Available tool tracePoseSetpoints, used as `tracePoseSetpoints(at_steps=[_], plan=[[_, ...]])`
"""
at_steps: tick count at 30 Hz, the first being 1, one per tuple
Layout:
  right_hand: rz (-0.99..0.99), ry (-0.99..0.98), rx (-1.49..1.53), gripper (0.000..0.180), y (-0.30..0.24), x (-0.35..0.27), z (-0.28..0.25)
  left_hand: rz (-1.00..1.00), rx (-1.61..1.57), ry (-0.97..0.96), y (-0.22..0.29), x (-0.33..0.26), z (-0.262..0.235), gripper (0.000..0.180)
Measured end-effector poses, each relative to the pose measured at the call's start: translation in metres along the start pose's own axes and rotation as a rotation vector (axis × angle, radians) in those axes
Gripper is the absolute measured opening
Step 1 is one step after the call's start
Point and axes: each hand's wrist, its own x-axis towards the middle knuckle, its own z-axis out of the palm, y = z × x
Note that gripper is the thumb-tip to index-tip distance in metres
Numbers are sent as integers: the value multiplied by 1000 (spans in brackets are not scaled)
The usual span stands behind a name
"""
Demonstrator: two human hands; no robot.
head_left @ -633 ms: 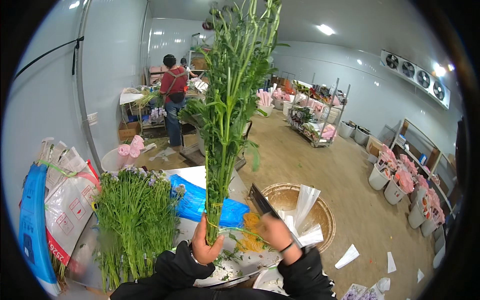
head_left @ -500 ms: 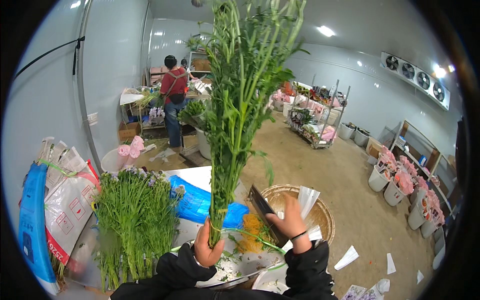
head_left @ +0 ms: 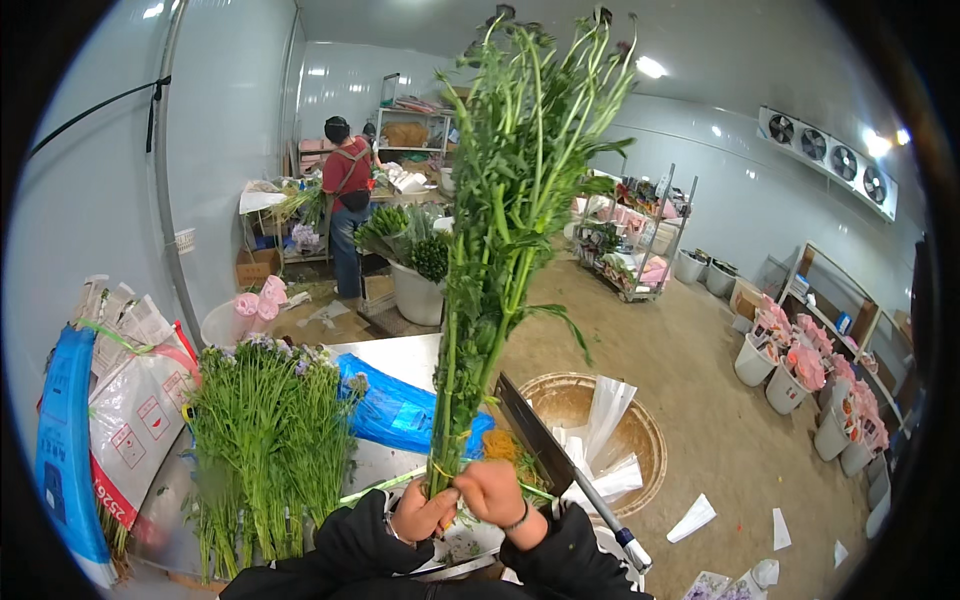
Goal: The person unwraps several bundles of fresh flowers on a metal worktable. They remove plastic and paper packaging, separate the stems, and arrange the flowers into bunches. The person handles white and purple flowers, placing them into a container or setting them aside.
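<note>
A tall bunch of leafy green stems (head_left: 490, 270) with dark flower heads at the top stands upright in front of me. My left hand (head_left: 418, 512) is closed around its lower end. My right hand (head_left: 490, 492) is curled into a fist against the stems, beside the left thumb. A thin yellow rubber band (head_left: 440, 468) circles the stems and runs toward that fist; its end is hidden by the fingers. Behind my hands lies a heap of orange-yellow rubber bands (head_left: 500, 444) on the littered work table (head_left: 400, 462).
Purple-flowered stems (head_left: 270, 450) lie left on the table, near a blue plastic wrap (head_left: 390, 405). A dark metal bar (head_left: 535, 430) stands at the table's right edge, before a round basket (head_left: 655, 440) holding white paper. Beyond are a bucket (head_left: 418, 298) and a person (head_left: 350, 195).
My right hand has moved left from beside the metal bar to the stems and closed into a fist. The bunch has shifted slightly right and lower, bringing its flower heads into view.
</note>
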Motion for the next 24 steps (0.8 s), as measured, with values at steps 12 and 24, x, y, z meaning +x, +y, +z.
tracePoseSetpoints(at_steps=[12, 24], plan=[[-97, -210, -536, 39, -10, 102, -62, 221, 574, 273, -7, -7, 3, 21], [15, -573, -283, 18, -26, 24, -29, 326, 451, 394, -14, 10, -8, 27]])
